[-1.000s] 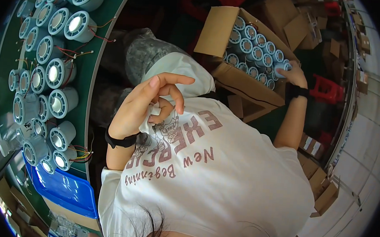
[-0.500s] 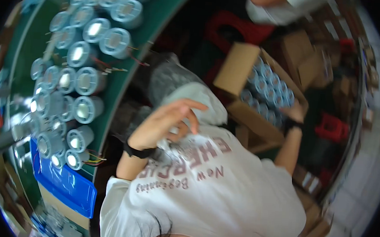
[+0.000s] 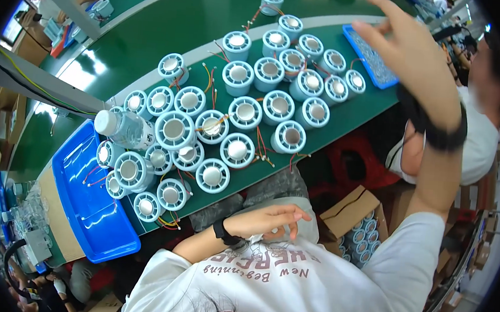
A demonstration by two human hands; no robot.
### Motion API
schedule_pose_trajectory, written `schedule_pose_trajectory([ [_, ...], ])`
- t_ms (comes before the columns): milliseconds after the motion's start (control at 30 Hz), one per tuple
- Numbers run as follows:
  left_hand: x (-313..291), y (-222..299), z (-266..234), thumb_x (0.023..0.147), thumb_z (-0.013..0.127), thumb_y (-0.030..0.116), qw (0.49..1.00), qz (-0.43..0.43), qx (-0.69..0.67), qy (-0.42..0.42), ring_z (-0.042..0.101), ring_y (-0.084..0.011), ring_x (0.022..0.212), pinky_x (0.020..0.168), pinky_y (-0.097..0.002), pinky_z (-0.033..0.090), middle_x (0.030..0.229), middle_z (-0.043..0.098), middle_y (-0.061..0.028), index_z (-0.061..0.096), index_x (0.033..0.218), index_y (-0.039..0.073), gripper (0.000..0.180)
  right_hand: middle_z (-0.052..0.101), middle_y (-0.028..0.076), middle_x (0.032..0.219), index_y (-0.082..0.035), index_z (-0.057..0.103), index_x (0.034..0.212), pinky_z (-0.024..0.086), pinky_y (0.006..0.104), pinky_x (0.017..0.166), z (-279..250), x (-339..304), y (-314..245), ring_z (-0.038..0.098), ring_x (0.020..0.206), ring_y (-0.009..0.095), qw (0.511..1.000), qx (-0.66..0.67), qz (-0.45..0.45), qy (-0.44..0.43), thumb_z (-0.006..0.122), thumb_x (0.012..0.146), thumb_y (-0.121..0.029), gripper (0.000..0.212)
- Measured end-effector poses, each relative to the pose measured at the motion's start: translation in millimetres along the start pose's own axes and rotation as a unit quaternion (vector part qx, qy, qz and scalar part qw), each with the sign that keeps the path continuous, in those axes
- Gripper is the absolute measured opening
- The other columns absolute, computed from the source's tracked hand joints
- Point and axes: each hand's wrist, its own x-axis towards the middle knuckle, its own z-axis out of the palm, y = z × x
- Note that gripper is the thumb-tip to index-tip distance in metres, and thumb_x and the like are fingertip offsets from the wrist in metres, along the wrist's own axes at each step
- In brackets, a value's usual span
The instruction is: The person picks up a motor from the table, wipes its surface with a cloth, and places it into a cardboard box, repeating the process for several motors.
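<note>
My right hand [image 3: 405,54] is raised over the right end of the green workbench [image 3: 155,25], its fingers spread and slightly blurred, with nothing in them. Below and left of it stand many light-blue round housings [image 3: 269,70] with silver centre discs and thin coloured wires. Close to my shirt, in front of the bench edge, my left hand [image 3: 271,222] hovers with its index finger stretched out and the others loosely bent. I see nothing held there. An open cardboard box [image 3: 347,212] at my right side contains more such housings.
A large blue tray [image 3: 92,220] lies at the bench's left end; a clear bottle [image 3: 125,129] leans among the housings beside it. At the right, a small blue tray [image 3: 378,60] holds tiny parts. A co-worker [image 3: 483,132] sits close on the right, near a red stool [image 3: 357,163].
My view has swung from the box at my right toward the bench. My right hand has left the housings in the box and risen over the bench. My left hand stays near my shirt.
</note>
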Motion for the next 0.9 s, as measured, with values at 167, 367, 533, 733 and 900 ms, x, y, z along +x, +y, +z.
schedule_pose_trajectory([
  [167, 5.2, 2.4, -10.6, 0.103, 0.041, 0.038, 1.0, 0.006, -0.013, 0.01, 0.039, -0.0032, 0.056, 0.047, -0.0189, 0.029, 0.084, 0.06, -0.0001, 0.05, 0.132, 0.008, 0.043, 0.065, 0.018, 0.098, -0.005, 0.054, 0.125, 0.052, 0.0388, 0.079, 63.8, 217.5, 77.5, 0.063, 0.09, 0.032, 0.893, -0.082, -0.442, -0.027, 0.069, 0.075, -0.011, 0.052],
  [367, -7.1, 13.0, -23.1, 0.103, 0.041, 0.038, 0.998, 0.015, -0.019, 0.06, 0.039, -0.0027, 0.062, 0.052, -0.0174, 0.03, 0.09, 0.06, 0.0, 0.049, 0.133, 0.011, 0.042, 0.05, 0.015, 0.131, -0.021, 0.051, 0.133, 0.048, 0.0406, 0.098, 186.6, 295.0, 75.0, 0.049, 0.121, 0.035, 0.912, -0.229, -0.287, -0.182, 0.081, 0.046, 0.006, 0.096],
  [533, -14.2, 8.8, -24.5, 0.103, 0.041, 0.037, 0.997, 0.033, -0.017, 0.065, 0.04, -0.0026, 0.066, 0.055, -0.0171, 0.033, 0.094, 0.06, -0.0003, 0.046, 0.136, 0.01, 0.043, 0.054, 0.011, 0.121, -0.018, 0.057, 0.124, 0.048, 0.0393, 0.098, 184.3, 289.5, 98.3, 0.054, 0.116, 0.032, 0.929, -0.154, -0.263, -0.208, 0.076, 0.054, 0.005, 0.076],
  [733, -29.9, 12.2, 4.1, 0.1, 0.051, 0.028, 0.981, 0.106, 0.133, 0.093, 0.051, -0.0053, 0.079, 0.061, -0.0187, 0.042, 0.104, 0.06, -0.0028, 0.041, 0.14, 0.007, 0.046, 0.055, 0.006, 0.12, -0.01, 0.056, 0.125, 0.051, 0.0326, 0.092, 73.9, 163.5, 59.8, 0.056, 0.11, 0.022, 0.925, 0.066, -0.354, -0.119, 0.068, 0.071, 0.003, 0.057],
  [900, -43.1, 30.0, 25.3, 0.09, 0.065, 0.014, 0.912, 0.246, 0.252, 0.209, 0.054, -0.0084, 0.081, 0.059, -0.02, 0.044, 0.124, 0.055, -0.0107, 0.031, 0.147, 0.006, 0.067, 0.058, 0.005, 0.122, -0.01, 0.055, 0.129, 0.054, 0.0314, 0.085, 18.3, 23.1, 3.9, 0.062, 0.101, 0.016, 0.929, 0.163, -0.244, -0.225, 0.07, 0.074, 0.0, 0.058],
])
